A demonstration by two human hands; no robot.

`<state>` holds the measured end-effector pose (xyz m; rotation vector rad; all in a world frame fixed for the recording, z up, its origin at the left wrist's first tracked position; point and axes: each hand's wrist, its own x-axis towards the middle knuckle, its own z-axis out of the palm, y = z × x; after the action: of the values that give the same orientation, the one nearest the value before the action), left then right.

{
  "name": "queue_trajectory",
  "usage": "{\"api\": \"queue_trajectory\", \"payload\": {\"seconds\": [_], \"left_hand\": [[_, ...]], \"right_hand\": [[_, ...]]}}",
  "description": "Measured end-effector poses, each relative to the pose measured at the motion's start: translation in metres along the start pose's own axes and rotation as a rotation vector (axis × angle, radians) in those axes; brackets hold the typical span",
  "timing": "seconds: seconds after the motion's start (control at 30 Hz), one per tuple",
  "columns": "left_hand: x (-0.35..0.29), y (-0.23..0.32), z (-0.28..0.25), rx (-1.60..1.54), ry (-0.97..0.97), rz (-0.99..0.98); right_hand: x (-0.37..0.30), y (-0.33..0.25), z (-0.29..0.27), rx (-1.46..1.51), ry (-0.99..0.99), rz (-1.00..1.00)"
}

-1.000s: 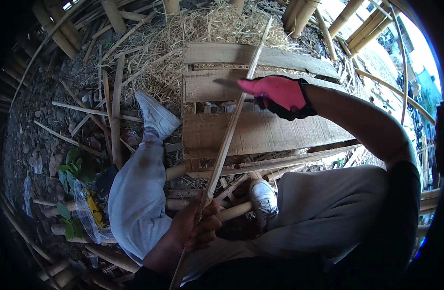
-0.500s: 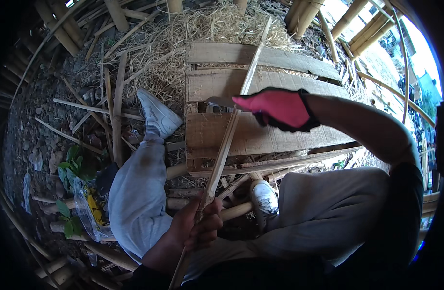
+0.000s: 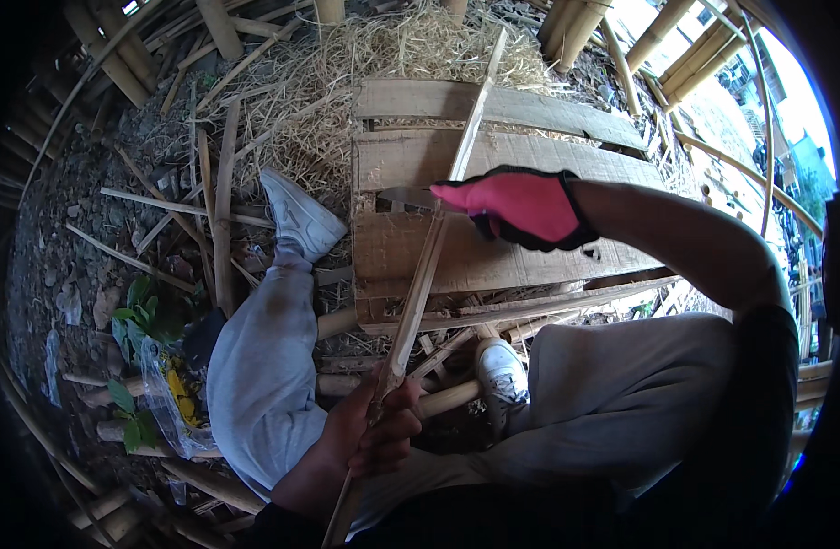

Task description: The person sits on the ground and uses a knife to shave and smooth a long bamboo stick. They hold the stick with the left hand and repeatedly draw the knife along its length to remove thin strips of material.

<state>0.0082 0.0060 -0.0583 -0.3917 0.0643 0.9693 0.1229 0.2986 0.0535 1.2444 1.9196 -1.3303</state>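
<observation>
My left hand (image 3: 369,437) grips the near end of a long thin bamboo strip (image 3: 426,274) that runs up and away over a wooden pallet (image 3: 493,156). My right hand (image 3: 520,206), in a pink and black glove, holds a knife whose blade (image 3: 404,196) lies against the strip about halfway along it. My legs in grey trousers stretch out below, with a white shoe (image 3: 296,215) by the pallet's left edge and another white shoe (image 3: 502,371) under its near edge.
Straw and shavings (image 3: 383,55) heap behind the pallet. Split bamboo slats (image 3: 220,206) and poles (image 3: 662,37) lie about on dirt. Green leaves and a plastic bag (image 3: 155,384) sit at my left. Thick bamboo pieces (image 3: 447,398) lie under my knees.
My gloved right hand has drawn the knife down the strip toward me, from the pallet's second plank to its third. My left hand holds the strip in the same place.
</observation>
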Motion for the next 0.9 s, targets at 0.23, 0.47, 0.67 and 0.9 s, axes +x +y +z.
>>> {"api": "queue_trajectory", "payload": {"seconds": [0.23,0.47,0.67,0.9], "left_hand": [[0.001,0.001,0.002,-0.006,-0.032,0.023],[0.001,0.005,-0.001,0.038,-0.016,0.01],[0.003,0.01,0.0,0.099,-0.006,0.04],[0.004,0.01,-0.002,0.126,-0.016,0.031]], "right_hand": [[-0.004,0.0,0.0,0.128,0.156,-0.03],[-0.004,0.007,-0.002,-0.018,0.139,-0.095],[0.013,0.026,-0.011,-0.448,0.42,-0.482],[-0.001,0.011,0.01,-0.76,0.593,-0.423]]}}
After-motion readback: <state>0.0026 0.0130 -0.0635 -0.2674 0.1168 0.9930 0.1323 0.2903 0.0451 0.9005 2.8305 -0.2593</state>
